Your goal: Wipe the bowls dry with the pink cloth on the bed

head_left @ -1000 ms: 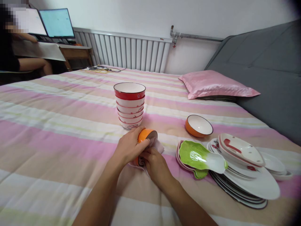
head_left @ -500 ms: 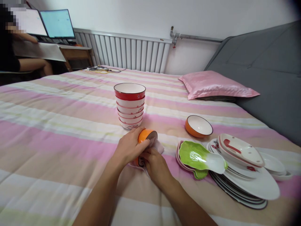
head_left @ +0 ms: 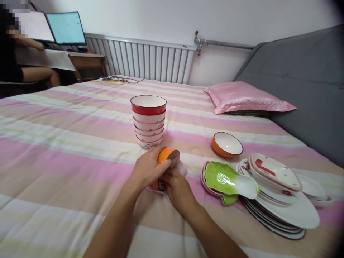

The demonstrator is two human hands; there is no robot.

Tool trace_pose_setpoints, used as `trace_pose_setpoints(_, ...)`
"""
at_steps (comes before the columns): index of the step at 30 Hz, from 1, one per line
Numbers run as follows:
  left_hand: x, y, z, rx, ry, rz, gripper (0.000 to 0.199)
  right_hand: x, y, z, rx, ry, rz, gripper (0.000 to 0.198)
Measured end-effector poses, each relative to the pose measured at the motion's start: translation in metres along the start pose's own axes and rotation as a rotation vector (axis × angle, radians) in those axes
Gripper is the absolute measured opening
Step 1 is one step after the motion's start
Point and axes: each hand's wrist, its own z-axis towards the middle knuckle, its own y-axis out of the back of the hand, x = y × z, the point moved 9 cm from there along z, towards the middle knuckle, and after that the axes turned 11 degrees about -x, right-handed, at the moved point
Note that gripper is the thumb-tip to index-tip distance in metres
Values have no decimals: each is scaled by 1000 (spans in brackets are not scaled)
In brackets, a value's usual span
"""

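Note:
An orange bowl [head_left: 164, 154] with a dark rim is tipped on its side, its mouth facing right. My left hand [head_left: 149, 166] is closed around its outer wall, thumb over the rim. A pale pinkish cloth [head_left: 180, 167] lies partly inside the bowl and trails beneath it. My right hand [head_left: 177, 188] is closed on the cloth at the bowl's opening; its fingertips are partly hidden. Just beyond them stands a stack of several red-and-white bowls [head_left: 149, 122]. To the right another orange bowl [head_left: 228, 144], white inside, rests upright.
A green leaf-shaped dish [head_left: 221, 178] and a pile of several plates [head_left: 303, 211] lie at right on the striped bedspread [head_left: 80, 179]. Farther back are a pink pillow [head_left: 247, 96], cables [head_left: 118, 79] and a radiator [head_left: 150, 59]. A person [head_left: 16, 61] sits at the left desk.

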Motion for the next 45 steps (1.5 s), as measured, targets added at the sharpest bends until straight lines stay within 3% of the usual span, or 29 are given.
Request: trace_pose_setpoints(45, -1, 2, -2, 3, 1, -23, 49, 3, 2, -1, -14, 0, 3, 35)
